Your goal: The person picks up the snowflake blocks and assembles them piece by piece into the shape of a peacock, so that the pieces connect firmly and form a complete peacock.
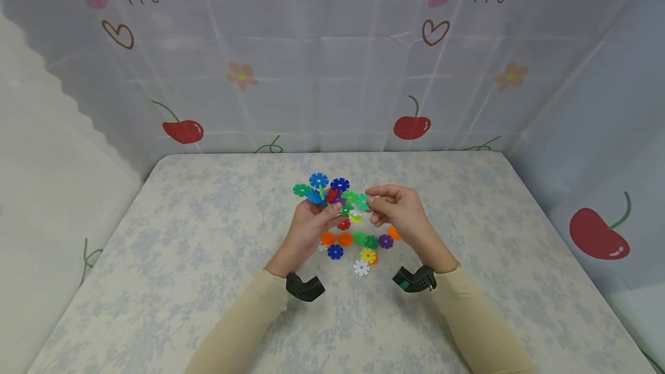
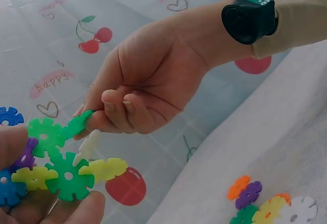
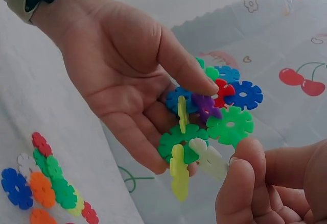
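Note:
My left hand holds a cluster of interlocked notched plastic discs above the table, thumb on the near side. Blue, red, purple, yellow, white and green discs make up the cluster, set at various angles. From the right, my right hand pinches a green disc between thumb and index finger. That disc's edge meets a light green disc on the cluster's right side. In the right wrist view, the right fingertips mostly hide the pinched disc. A white disc and a yellow disc stick out below.
Several loose discs lie on the table beneath the hands, among them an orange disc, a dark blue disc, a purple disc and a white disc. A patterned curtain hangs behind the table's far edge.

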The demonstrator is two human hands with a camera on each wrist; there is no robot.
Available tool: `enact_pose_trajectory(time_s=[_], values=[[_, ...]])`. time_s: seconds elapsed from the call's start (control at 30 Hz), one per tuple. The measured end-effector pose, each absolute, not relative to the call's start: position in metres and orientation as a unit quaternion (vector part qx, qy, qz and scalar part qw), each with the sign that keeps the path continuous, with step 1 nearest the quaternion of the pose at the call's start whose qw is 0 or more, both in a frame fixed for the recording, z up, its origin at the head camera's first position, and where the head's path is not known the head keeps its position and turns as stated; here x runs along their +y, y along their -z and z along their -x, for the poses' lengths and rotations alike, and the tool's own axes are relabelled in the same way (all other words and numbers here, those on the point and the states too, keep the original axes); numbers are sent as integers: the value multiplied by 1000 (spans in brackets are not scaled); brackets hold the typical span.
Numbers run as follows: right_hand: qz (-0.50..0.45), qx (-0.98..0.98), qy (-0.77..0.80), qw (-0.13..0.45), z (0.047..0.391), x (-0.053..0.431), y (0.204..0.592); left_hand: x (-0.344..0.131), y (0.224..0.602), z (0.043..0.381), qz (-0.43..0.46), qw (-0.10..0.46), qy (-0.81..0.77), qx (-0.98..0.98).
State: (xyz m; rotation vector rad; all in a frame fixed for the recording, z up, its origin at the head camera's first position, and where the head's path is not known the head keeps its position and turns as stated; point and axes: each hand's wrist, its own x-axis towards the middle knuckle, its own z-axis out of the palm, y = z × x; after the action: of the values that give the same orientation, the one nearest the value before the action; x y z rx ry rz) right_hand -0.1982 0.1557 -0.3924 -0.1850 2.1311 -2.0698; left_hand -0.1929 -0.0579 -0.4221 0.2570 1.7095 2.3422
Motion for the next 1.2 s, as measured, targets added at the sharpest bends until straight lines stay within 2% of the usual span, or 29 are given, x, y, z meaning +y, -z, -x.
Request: enact_pose_trajectory(time_s=[0.53, 1.0, 1.2], values=[[48, 682, 719, 123, 199, 158, 394, -63, 425, 190, -128, 89, -713, 684], [-7, 567, 800, 196, 201, 150, 402, -66, 424, 193, -139, 78, -686, 710], [4, 576, 796, 187, 200, 150, 400, -67, 424, 193, -139, 83, -693, 703]])
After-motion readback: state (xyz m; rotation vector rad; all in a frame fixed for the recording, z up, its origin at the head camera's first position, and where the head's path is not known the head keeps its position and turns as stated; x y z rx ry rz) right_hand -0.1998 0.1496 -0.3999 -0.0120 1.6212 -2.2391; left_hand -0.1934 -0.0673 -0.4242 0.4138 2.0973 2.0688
